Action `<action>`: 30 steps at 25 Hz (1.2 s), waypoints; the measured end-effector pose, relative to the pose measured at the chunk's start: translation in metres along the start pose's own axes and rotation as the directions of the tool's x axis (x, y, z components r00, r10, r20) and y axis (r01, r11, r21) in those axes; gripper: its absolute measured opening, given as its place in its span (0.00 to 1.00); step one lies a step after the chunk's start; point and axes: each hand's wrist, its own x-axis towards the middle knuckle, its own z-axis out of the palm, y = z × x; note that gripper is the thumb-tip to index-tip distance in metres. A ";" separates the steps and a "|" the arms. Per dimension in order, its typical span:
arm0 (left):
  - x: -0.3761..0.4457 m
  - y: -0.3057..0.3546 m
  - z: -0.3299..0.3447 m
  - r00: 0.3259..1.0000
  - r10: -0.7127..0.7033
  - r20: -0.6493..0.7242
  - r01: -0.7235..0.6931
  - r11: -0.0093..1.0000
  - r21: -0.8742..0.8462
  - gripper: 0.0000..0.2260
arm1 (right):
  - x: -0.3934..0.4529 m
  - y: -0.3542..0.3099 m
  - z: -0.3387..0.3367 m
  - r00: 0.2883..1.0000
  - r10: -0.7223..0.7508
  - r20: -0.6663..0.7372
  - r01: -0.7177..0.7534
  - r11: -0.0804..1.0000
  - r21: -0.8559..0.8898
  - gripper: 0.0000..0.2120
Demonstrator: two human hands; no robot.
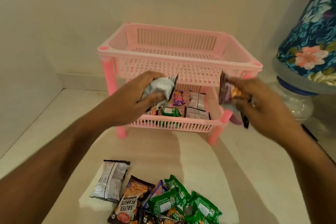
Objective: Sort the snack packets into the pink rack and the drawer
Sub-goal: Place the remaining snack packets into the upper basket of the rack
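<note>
The pale surface [236,169] runs from the near edge back to the wall, and toward its far edge stands the pink rack [174,71], a two-tier slatted stand on stubby legs. At the surface's far right corner sits a rounded object under a floral cloth cover [309,42], which plays no part in the sorting. The rack's upper tray [181,51] holds nothing that can be seen, while the lower tray [171,123] already carries several packets: a purple one [178,98], a green one [171,112] and two grey-backed ones [197,107] toward its right side. No drawer is in view. The left hand [141,100] hangs in front of the rack's left half, fingers curled round a crumpled silver-backed packet [161,87] at the mouth of the lower tray. The right hand [261,103] is by the rack's front right leg, clutching a purple peanut packet [227,91], with what look like more dark wrappers trailing below the palm, though blur hides how many. At the near edge of the surface lies the unsorted pile [163,203]: a grey-backed packet, a salted peanuts bag and a heap of green packets. By my reckoning the job is somewhere short of half done, with the lower tray partly filled, two handfuls about to go in, and the pile, upper tray and drawer all left.
</note>
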 end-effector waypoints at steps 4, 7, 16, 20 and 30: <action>0.057 0.019 -0.032 0.989 0.124 -0.077 -0.110 0.981 0.160 0.18 | 0.076 -0.013 -0.036 0.998 -0.060 -0.028 0.058 0.997 -0.055 0.24; 0.092 0.023 -0.052 0.984 0.139 -0.114 -0.107 0.962 0.252 0.17 | 0.126 -0.004 -0.041 0.999 -0.039 0.008 0.040 0.992 -0.116 0.24; 0.151 -0.006 -0.071 0.998 -0.030 -0.051 0.047 0.919 0.391 0.14 | 0.203 0.028 -0.015 0.965 -0.023 0.262 0.094 0.961 -0.262 0.25; 0.169 -0.023 -0.076 0.978 -0.189 0.092 0.140 0.912 0.387 0.09 | 0.213 0.039 -0.006 0.930 0.060 0.363 0.064 0.945 -0.320 0.24; 0.178 -0.048 -0.081 0.834 -0.486 0.261 0.263 0.766 0.586 0.20 | 0.216 0.054 0.018 0.805 0.136 0.578 0.124 0.913 -0.388 0.20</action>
